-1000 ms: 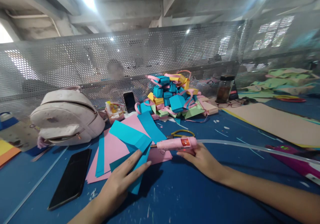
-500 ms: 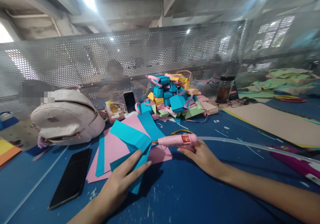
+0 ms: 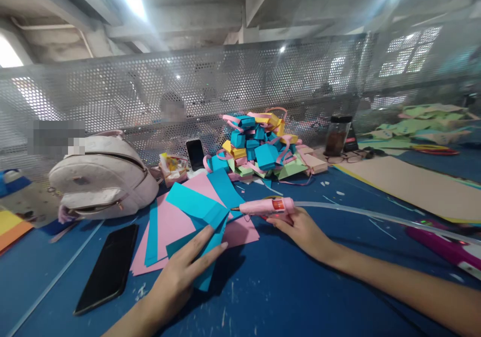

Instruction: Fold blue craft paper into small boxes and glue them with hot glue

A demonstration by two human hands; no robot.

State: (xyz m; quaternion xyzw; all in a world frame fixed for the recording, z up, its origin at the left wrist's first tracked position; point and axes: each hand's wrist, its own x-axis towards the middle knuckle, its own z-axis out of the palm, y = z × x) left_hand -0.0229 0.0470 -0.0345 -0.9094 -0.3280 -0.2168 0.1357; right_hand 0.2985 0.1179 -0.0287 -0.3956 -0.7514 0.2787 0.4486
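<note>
My left hand (image 3: 179,272) holds a folded piece of blue paper (image 3: 212,212), with two fingers stretched across it and the thumb hidden. The folded flaps stand partly off the table, over pink sheets (image 3: 171,222) and more blue paper. My right hand (image 3: 300,229) is closed around the handle of a pink hot glue gun (image 3: 265,206). A long clear glue stick (image 3: 349,212) sticks out of its back end. The metal nozzle points left, just beside the right end of the blue fold.
A black phone (image 3: 108,267) lies on the blue table at left, before a white backpack (image 3: 105,179). Behind the sheets stands a pile of small paper baskets (image 3: 259,141). At right are a jar (image 3: 336,136), large beige sheets (image 3: 406,184) and a magenta device (image 3: 439,242).
The glue gun has moved slightly up, and its nozzle has come a little away from the blue paper's edge. My left hand and the paper stay nearly still.
</note>
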